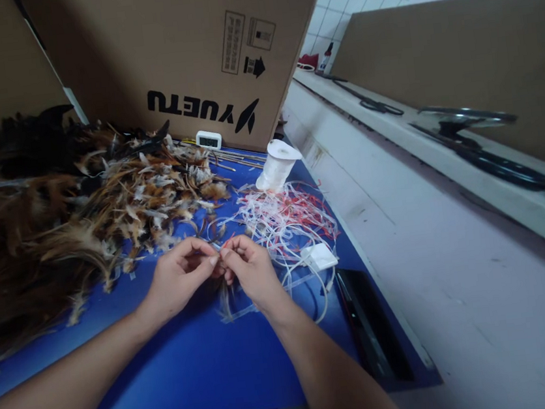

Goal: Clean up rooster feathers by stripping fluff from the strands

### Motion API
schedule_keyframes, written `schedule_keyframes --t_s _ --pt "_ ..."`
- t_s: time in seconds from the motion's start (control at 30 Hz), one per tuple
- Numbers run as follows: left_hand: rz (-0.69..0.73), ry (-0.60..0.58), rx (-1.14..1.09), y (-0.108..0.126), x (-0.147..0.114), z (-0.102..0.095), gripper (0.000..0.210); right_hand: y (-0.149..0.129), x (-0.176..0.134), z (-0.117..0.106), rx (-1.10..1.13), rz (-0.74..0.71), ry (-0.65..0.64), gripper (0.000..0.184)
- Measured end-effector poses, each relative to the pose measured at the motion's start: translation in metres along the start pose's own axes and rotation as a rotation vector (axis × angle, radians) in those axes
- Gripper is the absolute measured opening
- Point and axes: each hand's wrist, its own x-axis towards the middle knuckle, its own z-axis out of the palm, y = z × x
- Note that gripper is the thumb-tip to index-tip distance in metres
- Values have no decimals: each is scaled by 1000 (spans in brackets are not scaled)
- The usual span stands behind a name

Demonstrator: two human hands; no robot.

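Blue tabletop [192,364]: feathers [137,200] left, strands [279,220] right, probably for reach; left hand [177,274] and right hand [254,269] pinch a small piece [216,246], likely for precision

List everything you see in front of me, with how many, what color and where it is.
Feathers: many, brown, black, whitish, left on table
Cardboard box: one, brown, behind table items
Digital clock: one, white, before box
Thin sticks: several, tan, beside clock
Spool: one, white, right of sticks
Tangled strands: uncountable, white and red, below spool
Small block: one, white, by strands
Flat object: one, black, table's right edge
Table: one, blue, under everything
Ledge: one, whitish, right
Dark tools: several, black, on ledge
Bottle: one, dark, ledge's far end
Thin piece: one, partly red, at fingertips
Left hand: one, bare, center
Right hand: one, bare, center
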Motion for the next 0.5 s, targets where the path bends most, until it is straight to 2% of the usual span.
schedule_keyframes --t_s 0.3,0.5 --pt "-1 3 13 -6 0 0 25 0 0 0 5 22 -5 12" --pt "71 18 83 -7 0 -1 23 -3 -3 1 27 44 -26 12"
